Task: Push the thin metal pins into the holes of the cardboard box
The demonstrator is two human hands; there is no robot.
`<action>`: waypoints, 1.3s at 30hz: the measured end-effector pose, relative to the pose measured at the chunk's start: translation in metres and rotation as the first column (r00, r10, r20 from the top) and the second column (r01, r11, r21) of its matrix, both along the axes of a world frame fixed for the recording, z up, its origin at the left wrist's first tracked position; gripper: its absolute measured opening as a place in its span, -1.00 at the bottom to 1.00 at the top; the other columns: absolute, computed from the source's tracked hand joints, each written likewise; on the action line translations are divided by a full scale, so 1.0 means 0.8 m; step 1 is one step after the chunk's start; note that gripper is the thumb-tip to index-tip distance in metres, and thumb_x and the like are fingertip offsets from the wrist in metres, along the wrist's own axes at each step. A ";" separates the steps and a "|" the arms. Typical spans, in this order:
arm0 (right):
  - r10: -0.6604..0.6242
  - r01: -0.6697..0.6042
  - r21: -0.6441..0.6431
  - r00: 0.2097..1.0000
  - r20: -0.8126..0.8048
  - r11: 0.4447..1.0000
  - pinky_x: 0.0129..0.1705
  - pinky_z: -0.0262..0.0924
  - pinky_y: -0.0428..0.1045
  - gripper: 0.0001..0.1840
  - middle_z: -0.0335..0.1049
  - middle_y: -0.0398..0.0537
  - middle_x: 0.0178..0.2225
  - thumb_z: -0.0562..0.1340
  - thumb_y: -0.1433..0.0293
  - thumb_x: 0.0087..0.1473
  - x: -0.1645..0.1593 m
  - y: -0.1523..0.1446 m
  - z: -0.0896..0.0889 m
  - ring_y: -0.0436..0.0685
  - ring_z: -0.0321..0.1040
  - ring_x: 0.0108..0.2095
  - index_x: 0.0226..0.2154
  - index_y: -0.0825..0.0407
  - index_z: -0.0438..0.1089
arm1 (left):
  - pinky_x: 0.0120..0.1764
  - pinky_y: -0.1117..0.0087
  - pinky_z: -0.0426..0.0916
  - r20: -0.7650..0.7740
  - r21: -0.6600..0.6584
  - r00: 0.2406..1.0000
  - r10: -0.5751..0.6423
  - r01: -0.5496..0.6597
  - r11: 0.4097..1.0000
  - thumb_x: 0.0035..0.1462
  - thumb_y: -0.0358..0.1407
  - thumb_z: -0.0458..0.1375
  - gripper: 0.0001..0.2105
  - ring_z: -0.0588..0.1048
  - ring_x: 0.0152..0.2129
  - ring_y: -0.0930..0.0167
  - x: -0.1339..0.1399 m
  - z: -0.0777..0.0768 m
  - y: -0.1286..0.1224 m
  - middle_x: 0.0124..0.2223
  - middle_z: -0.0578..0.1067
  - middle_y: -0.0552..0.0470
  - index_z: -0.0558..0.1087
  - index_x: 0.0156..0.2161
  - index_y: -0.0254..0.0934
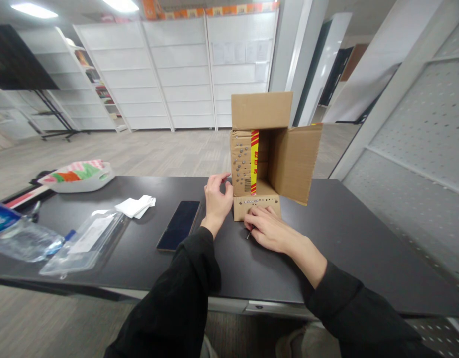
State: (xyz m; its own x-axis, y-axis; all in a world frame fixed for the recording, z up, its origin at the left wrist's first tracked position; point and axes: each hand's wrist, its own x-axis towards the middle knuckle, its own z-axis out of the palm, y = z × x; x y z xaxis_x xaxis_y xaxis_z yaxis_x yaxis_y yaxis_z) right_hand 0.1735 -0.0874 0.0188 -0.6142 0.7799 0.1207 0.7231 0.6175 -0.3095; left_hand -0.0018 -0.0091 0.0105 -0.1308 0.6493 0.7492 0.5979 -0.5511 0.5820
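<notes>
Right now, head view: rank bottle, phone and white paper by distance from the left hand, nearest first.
From the left hand:
1. Phone: just to its left.
2. White paper: farther left, beyond the phone.
3. Bottle: farthest, lying at the left edge of the view.

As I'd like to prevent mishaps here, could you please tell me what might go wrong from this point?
The thin rod in the right hand could slip out. The phone lies close beside the left sleeve and might get nudged. The right flap of the box juts out, so a knock there could shift the box.
</notes>
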 end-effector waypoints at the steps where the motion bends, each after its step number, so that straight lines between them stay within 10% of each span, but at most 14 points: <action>1: 0.000 0.000 0.000 1.000 -0.002 1.000 -0.13 -0.04 0.07 -0.80 0.24 -0.09 -0.30 0.05 0.59 0.01 0.000 0.000 0.000 0.14 0.22 -0.20 -0.37 0.00 0.26 | -0.03 0.25 0.36 0.001 0.000 1.000 0.000 0.000 1.000 0.15 -0.49 0.08 -0.74 0.51 -0.18 0.33 0.000 0.000 0.000 -0.15 0.54 -0.03 0.51 -0.11 -0.21; 24: -0.075 0.115 0.092 0.931 -0.358 0.989 -0.31 0.05 -0.02 -0.85 0.26 -0.14 -0.42 0.09 0.53 0.01 0.008 0.017 -0.009 0.08 0.19 -0.40 -0.37 -0.04 0.12 | -0.04 0.26 0.35 0.011 0.027 1.000 -0.026 0.025 0.999 0.15 -0.50 0.09 -0.75 0.51 -0.18 0.34 -0.001 -0.003 0.003 -0.15 0.54 -0.03 0.51 -0.12 -0.24; 39: -0.148 0.215 0.076 0.850 -0.506 0.974 -0.32 0.15 -0.04 -0.64 0.36 -0.14 -0.36 0.10 0.49 0.10 0.016 0.022 -0.014 0.06 0.31 -0.41 -0.02 -0.01 0.21 | -0.05 0.25 0.35 0.011 0.039 1.000 -0.022 0.021 0.999 0.15 -0.50 0.09 -0.75 0.51 -0.19 0.34 -0.001 -0.002 0.001 -0.15 0.54 -0.04 0.51 -0.11 -0.25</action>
